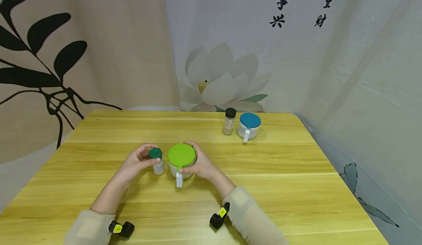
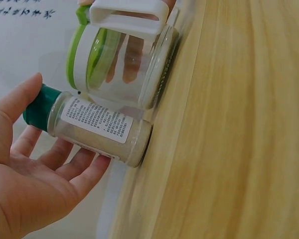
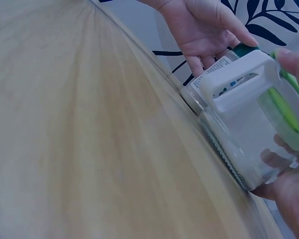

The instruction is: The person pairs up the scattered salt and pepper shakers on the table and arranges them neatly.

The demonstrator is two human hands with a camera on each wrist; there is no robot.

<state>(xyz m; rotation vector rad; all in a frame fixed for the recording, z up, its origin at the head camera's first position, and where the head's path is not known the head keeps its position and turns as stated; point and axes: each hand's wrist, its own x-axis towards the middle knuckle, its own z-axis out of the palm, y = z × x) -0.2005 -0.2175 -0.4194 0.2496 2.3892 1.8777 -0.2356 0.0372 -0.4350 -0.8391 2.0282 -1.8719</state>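
Note:
My left hand (image 1: 140, 160) grips a small clear shaker bottle (image 2: 97, 119) by its dark green cap (image 1: 155, 152), thumb on one side and fingers on the other. Pale powder and a white printed label show in the left wrist view. Beside it, my right hand (image 1: 201, 164) holds a clear seasoning jar (image 3: 244, 134) with a light green lid (image 1: 181, 155) and a white handle (image 1: 179, 179), its fingers and thumb wrapped around the sides. Both containers stand upright on the wooden table, close together, the bottle left of the jar.
Toward the table's back edge stand a black-capped shaker bottle (image 1: 229, 122) and a seasoning jar with a blue lid (image 1: 250, 120), side by side. The wooden table (image 1: 263, 201) reaches to a printed curtain (image 1: 132, 54) behind it.

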